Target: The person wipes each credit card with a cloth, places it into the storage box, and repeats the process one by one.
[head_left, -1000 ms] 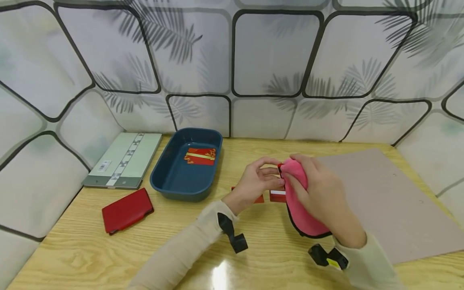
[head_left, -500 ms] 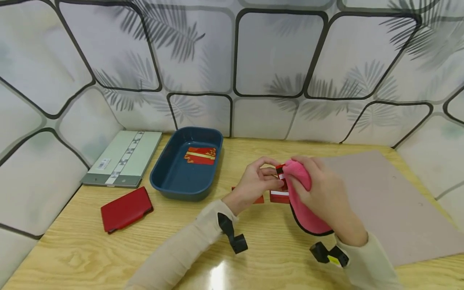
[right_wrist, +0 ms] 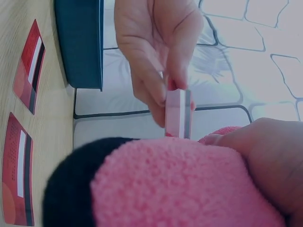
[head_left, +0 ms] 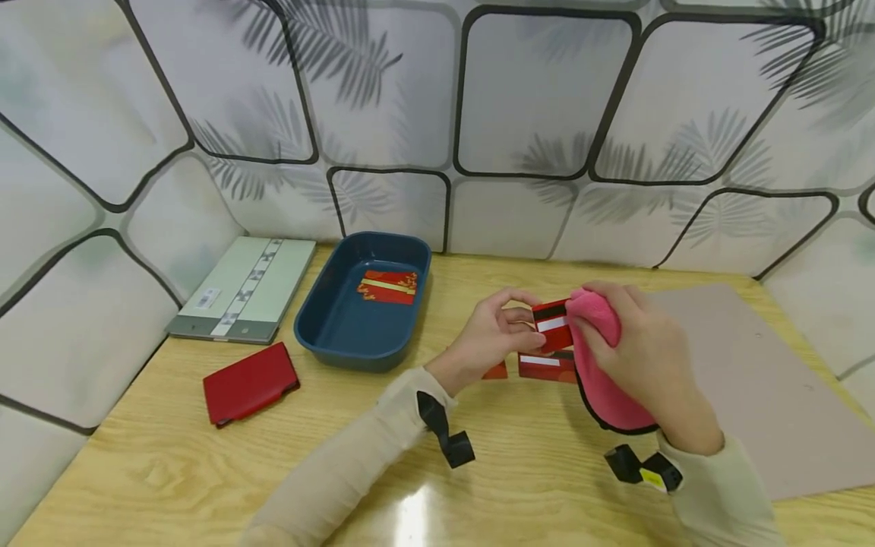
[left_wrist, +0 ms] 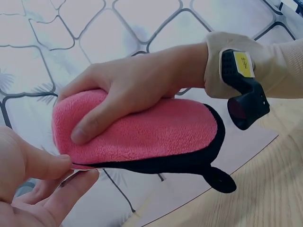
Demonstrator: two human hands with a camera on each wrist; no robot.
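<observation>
In the head view my left hand (head_left: 481, 338) pinches a red card (head_left: 555, 334) with a black stripe and a white strip, its back facing me. My right hand (head_left: 645, 361) grips a folded pink cloth (head_left: 618, 395) with black edging. The cloth covers the card's right end. The left wrist view shows the right thumb pressing into the plush cloth (left_wrist: 156, 132), beside the thumb and fingers of my left hand (left_wrist: 23, 175). Two more red cards lie flat on the table under the hands, one card (right_wrist: 29, 68) near the bin and another card (right_wrist: 17, 175) beside it.
A dark blue bin (head_left: 335, 355) with red and gold cards (head_left: 388, 287) in it stands left of the hands. Farther left lie a pale green folder (head_left: 232, 285) and a red wallet (head_left: 251, 384). A greyish board (head_left: 759, 403) covers the table's right side.
The cloth has slid right along the card, so more of the card shows. My right hand has moved right with it, and the left hand still pinches the card. The view has shifted slightly.
</observation>
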